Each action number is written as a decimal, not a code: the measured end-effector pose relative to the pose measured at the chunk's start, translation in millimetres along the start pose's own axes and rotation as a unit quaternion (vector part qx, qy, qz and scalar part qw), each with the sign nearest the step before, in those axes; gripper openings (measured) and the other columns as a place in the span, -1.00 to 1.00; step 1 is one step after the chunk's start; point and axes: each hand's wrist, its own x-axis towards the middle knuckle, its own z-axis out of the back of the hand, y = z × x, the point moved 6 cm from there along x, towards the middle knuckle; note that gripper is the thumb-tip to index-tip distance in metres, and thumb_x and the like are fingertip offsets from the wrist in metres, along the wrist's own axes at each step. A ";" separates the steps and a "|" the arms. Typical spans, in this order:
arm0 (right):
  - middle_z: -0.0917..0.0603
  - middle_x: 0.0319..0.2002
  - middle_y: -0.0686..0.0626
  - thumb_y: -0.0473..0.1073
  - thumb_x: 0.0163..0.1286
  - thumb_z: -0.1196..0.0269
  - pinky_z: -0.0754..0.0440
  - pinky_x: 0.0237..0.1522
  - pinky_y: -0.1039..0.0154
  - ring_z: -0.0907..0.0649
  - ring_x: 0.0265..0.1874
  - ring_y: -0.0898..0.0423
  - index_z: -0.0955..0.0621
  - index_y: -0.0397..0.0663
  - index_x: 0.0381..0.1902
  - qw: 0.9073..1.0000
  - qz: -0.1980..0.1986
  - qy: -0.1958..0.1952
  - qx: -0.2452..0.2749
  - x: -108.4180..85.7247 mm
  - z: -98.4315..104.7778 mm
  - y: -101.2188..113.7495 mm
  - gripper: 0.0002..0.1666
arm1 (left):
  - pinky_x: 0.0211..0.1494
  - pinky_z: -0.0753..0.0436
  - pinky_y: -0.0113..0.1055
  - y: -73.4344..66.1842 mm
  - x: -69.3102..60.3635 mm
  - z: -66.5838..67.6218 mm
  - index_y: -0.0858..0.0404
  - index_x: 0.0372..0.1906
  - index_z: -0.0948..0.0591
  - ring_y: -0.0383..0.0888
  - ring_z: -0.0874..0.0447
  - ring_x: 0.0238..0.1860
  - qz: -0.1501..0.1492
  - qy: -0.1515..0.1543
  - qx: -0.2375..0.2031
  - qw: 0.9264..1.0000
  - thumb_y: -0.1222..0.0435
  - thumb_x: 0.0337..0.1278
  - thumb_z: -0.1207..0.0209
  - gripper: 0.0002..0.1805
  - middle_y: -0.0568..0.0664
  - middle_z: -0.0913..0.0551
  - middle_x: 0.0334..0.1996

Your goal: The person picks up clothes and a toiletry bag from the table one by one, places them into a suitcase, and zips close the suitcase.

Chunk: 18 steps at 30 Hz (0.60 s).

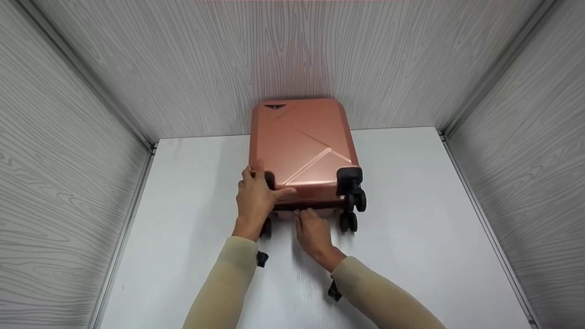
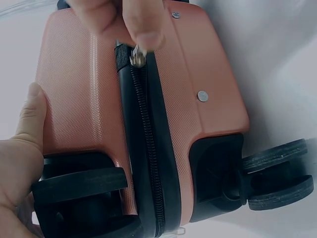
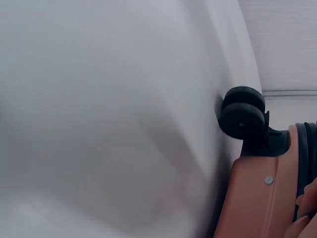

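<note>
A rose-gold hard-shell suitcase (image 1: pixel 301 132) lies flat, its wheeled end toward me. My left hand (image 1: pixel 255 196) grips its near left corner beside a wheel, thumb spread along the shell; some of its fingers are hidden. At the middle of the wheeled end, my right hand (image 1: pixel 315 233) pinches a metal zipper pull (image 2: pixel 138 57) between thumb and finger. The black zipper (image 2: pixel 148 129) runs between the two shell halves, its teeth joined along the part seen in the left wrist view. Only the right hand's fingertips (image 3: pixel 309 201) show at the right wrist view's edge.
Black double wheels (image 1: pixel 356 198) stick out from the suitcase's near corners. Beneath it is a white surface (image 1: pixel 411 237). A grey wood-grain panel (image 1: pixel 292 50) stands right behind the suitcase, with similar panels on the left (image 1: pixel 59 160) and right (image 1: pixel 525 137).
</note>
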 end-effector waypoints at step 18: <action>-0.59 -0.46 -0.08 -0.23 0.38 -0.41 -0.58 -0.58 -0.04 -0.62 -0.57 -0.11 -0.61 -0.11 -0.35 1.000 0.008 0.007 0.001 0.6 -7.2 7.5 -0.83 | 0.17 -0.66 0.29 1.4 -0.6 -1.8 0.05 0.70 -0.09 0.43 -0.48 0.32 -0.002 0.000 -0.004 1.000 -0.53 -0.32 -0.41 0.47 0.38 -0.24 0.52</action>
